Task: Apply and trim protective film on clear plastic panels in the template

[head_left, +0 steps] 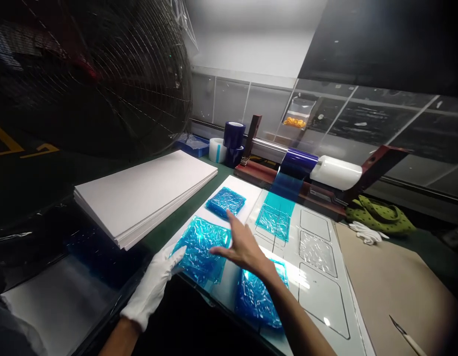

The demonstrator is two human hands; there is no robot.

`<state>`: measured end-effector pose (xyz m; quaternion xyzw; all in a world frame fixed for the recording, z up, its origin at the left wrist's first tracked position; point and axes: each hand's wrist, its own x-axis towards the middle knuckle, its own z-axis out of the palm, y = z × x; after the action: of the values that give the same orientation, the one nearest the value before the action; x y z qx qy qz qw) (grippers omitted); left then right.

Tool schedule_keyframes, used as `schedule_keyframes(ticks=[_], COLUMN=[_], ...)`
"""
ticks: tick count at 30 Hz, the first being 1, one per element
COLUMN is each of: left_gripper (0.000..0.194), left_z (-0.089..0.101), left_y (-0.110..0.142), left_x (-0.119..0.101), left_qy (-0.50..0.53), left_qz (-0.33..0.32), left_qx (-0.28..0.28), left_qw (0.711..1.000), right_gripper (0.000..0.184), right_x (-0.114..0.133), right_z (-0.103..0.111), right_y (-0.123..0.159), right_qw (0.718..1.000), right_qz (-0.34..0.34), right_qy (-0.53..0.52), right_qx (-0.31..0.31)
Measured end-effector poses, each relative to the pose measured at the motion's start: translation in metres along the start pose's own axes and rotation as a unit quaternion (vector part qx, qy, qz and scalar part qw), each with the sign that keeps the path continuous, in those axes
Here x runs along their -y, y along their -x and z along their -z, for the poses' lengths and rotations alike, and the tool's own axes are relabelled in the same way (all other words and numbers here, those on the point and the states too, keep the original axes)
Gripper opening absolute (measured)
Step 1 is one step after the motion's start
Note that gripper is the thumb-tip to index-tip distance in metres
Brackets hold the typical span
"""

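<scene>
Blue film (198, 249) against gloved left hand (153, 289)

No words, numbers or brands can be read anywhere in this view. The yellow marks (39, 151) on the floor at the far left are cut off and too dim to make out, and neither the blue tape rolls (234, 136) nor the blue film sheets (199, 249) show any legible print

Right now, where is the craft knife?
The craft knife lies at the lower right of the head view, on the brown cardboard sheet, right of the white marked board.
</scene>
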<state>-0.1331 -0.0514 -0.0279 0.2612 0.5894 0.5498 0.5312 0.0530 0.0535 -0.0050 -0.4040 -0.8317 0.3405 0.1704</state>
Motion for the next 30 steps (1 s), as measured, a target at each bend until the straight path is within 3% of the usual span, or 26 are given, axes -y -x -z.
schedule_keyframes(ticks=[2, 5, 9, 12, 18, 21, 26, 30], left_gripper=[0.067, 0.064, 0.051, 0.036, 0.044, 0.057, 0.068, 0.076], left_z=[-0.009, -0.034, -0.075, -0.091, -0.091, -0.096, -0.105, -0.097], left_y=[0.01, 0.022, 0.028, 0.027, 0.016, 0.012, 0.012, 0.019], left_x=[0.007, 0.019, 0.034, 0.038, 0.038, 0.042, 0.063, 0.087], left_qy=[-0.014, -0.074, -0.177, -0.278, -0.463, -0.483, -0.465, -0.426], left_qz=[-0.002, -0.005, -0.017, -0.045, -0.073, -0.068, -0.1, -0.095], left_qx=[-0.008, -0.006, 0.107, 0.171, 0.103, 0.126, 0.15, 0.143], left_qw=[1.0, 0.997, 0.978, 0.944, 0.877, 0.864, 0.867, 0.888], right_gripper=[0.085, 0.07, 0.058, 0.058, 0.064, 0.068, 0.072, 0.069], right_x=[-0.015, -0.034, -0.057, -0.075, -0.095, -0.092, -0.084, -0.073], right_z=[0.009, 0.021, 0.032, 0.033, 0.023, 0.02, 0.026, 0.029], right_y=[0.025, 0.062, 0.106, 0.132, 0.157, 0.156, 0.145, 0.146], right_qw=[0.984, 0.933, 0.918, 0.92, 0.906, 0.891, 0.858, 0.852], right_qz=[-0.067, -0.129, -0.188, -0.238, -0.293, -0.315, -0.36, -0.32], right_qy=[-0.149, -0.325, -0.317, -0.261, -0.231, -0.282, -0.344, -0.404], right_qx=[-0.071, -0.089, -0.15, -0.173, -0.2, -0.164, -0.127, -0.094])
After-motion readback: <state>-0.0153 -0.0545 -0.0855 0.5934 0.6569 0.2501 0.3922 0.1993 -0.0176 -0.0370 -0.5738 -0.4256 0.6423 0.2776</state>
